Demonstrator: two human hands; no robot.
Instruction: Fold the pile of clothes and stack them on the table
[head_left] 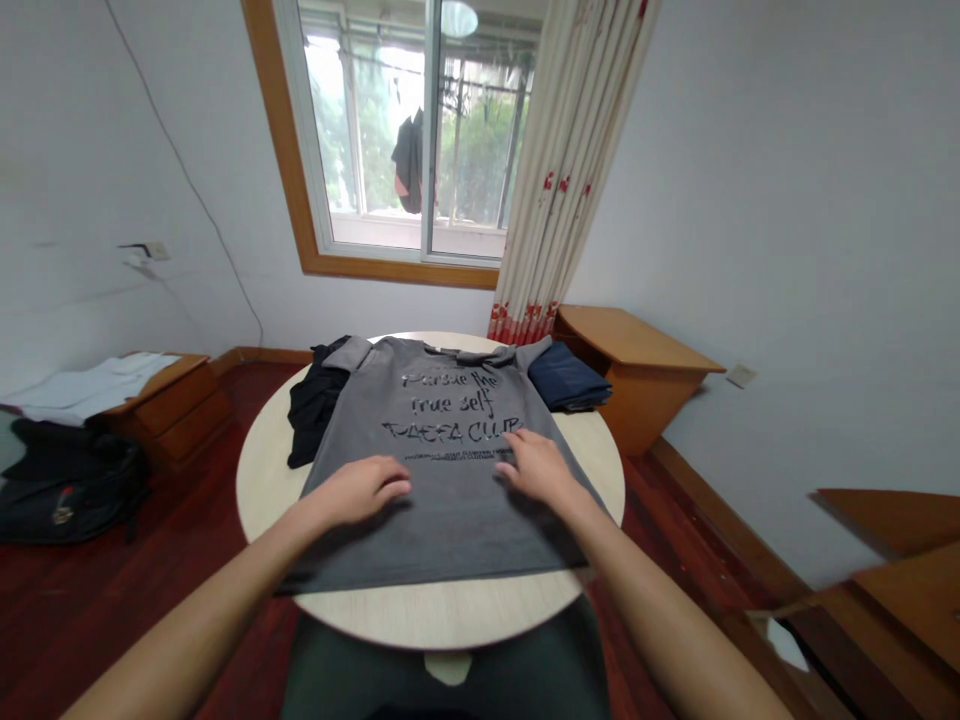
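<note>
A grey T-shirt (442, 520) with dark lettering lies spread on a round pale table (450, 615), its collar toward the window and its hem near me. Over the left part of the shirt is my left hand (367, 488), fingers extended and holding nothing. My right hand (536, 465) is over the right part, by the end of the lettering, with its fingers apart. Whether either hand presses on the cloth I cannot tell. Dark crumpled clothing (311, 410) sits at the table's left, partly beneath the shirt. Folded navy clothing (570, 378) rests by the right sleeve.
Beyond the table are a window (420, 150) and a patterned curtain (562, 180). A wooden desk (637, 350) stands behind right. To the left are a low wooden cabinet (172, 410) with papers and a black bag (71, 485) on the floor. More wooden furniture (900, 600) is at lower right.
</note>
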